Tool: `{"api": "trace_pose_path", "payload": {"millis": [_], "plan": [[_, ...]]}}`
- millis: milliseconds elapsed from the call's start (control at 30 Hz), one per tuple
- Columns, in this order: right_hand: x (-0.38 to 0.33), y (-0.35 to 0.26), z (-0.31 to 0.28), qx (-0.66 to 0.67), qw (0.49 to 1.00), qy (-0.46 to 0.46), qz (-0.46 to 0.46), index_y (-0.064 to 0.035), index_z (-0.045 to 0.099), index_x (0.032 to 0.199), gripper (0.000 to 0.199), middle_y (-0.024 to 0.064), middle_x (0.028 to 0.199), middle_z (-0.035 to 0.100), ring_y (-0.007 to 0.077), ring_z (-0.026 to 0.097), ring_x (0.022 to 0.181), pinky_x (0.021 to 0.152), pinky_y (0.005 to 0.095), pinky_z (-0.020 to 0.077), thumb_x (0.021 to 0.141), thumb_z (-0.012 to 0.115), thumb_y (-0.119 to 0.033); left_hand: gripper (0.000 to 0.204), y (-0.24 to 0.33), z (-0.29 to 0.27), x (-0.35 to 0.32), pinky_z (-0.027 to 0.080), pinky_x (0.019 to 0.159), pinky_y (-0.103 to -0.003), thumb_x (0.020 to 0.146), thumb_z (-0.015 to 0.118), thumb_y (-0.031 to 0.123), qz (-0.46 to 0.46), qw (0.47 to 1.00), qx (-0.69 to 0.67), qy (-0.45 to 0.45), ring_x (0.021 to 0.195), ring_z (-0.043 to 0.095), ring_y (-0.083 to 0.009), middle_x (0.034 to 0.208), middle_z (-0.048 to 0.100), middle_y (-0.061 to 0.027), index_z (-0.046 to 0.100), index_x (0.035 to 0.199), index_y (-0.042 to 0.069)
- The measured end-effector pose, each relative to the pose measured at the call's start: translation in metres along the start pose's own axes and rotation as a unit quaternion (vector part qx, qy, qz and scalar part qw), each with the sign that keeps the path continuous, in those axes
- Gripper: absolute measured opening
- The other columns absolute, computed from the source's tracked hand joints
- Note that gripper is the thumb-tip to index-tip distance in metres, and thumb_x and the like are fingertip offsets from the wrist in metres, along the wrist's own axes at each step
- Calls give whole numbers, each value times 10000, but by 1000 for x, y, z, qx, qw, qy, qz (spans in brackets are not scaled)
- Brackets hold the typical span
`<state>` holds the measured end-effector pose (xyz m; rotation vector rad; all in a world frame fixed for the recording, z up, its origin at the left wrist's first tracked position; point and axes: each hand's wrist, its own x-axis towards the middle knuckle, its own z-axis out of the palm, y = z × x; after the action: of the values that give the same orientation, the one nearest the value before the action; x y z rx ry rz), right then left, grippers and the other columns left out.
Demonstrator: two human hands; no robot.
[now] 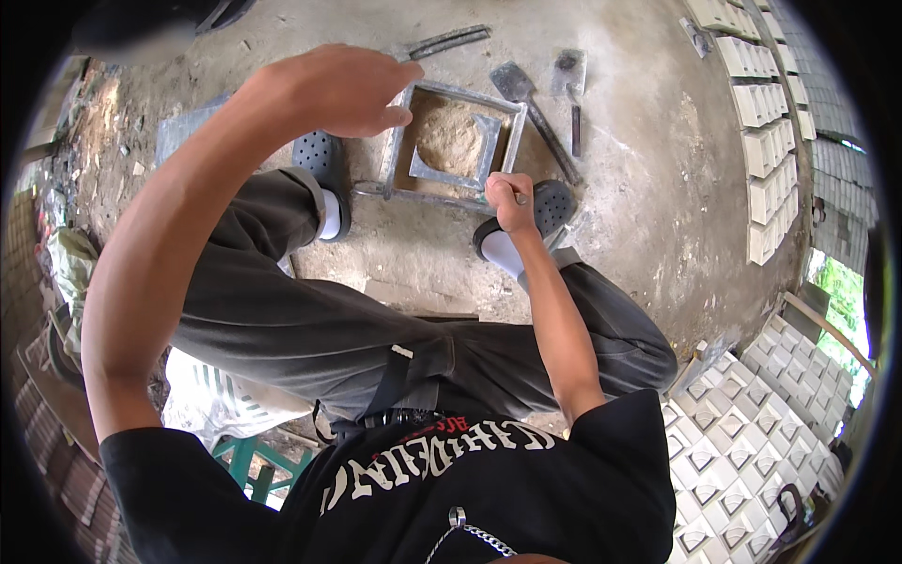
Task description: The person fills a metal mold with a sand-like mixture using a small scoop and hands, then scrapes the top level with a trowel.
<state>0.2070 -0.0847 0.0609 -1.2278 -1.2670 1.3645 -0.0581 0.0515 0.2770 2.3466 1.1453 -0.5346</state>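
Observation:
A square metal mould frame lies on the ground between my feet. Inside it sits a smaller grey metal form with a curved inner edge, around pale sandy powder. My left hand is over the frame's far left corner, thumb and forefinger apart; its other fingers are mostly hidden. At the near right corner my right hand is closed in a fist around a short metal rod, whose round end shows. Whether the rod joins the frame is hidden.
Right of the frame lie a long-handled flat trowel and a square-bladed trowel. Dark metal bars rest beyond it. Rows of pale moulded blocks line the right side; patterned blocks stand at lower right.

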Motion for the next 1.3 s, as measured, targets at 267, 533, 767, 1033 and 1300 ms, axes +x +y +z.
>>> {"api": "trace_pose_path", "payload": {"millis": [267, 533, 767, 1033, 1300], "plan": [[4, -13, -1, 145, 988, 51, 13, -74, 276, 523, 387, -29, 519, 282, 68, 232, 469, 447, 277, 170, 882, 421, -88, 514, -8, 8, -3, 382, 1021, -429, 927, 531, 331, -13, 1000, 5, 25, 1188, 509, -313, 1273, 554, -135, 413, 1366, 92], [-4, 1, -3, 140, 989, 55, 6, -63, 286, 529, 360, -28, 523, 278, 61, 232, 480, 447, 269, 171, 856, 437, -76, 506, -10, 14, -2, 384, 1011, -433, 930, 523, 343, 16, 998, 4, 57, 1172, 518, -318, 1262, 557, -147, 421, 1358, 94], [-5, -4, 6, 11, 999, 37, -12, -57, 302, 544, 355, -20, 532, 293, 84, 260, 488, 461, 280, 194, 874, 425, -100, 509, -8, 4, -8, 387, 1009, -434, 928, 528, 352, -9, 999, 4, 49, 1187, 509, -313, 1273, 552, -146, 423, 1361, 104], [-5, -4, 4, -23, 999, 19, -15, -55, 288, 540, 360, -24, 522, 279, 78, 242, 476, 454, 280, 190, 872, 423, -90, 517, -11, 12, -4, 402, 988, -438, 917, 548, 348, 10, 997, 3, 75, 1152, 533, -314, 1250, 566, -143, 428, 1354, 99], [-10, 4, -1, -70, 996, -19, -47, -53, 314, 559, 332, -31, 527, 277, 57, 237, 505, 458, 287, 192, 861, 444, -98, 503, -9, 12, -6, 418, 962, -435, 919, 546, 335, 19, 998, -7, 65, 1127, 542, -325, 1210, 582, -149, 432, 1345, 93]]}}
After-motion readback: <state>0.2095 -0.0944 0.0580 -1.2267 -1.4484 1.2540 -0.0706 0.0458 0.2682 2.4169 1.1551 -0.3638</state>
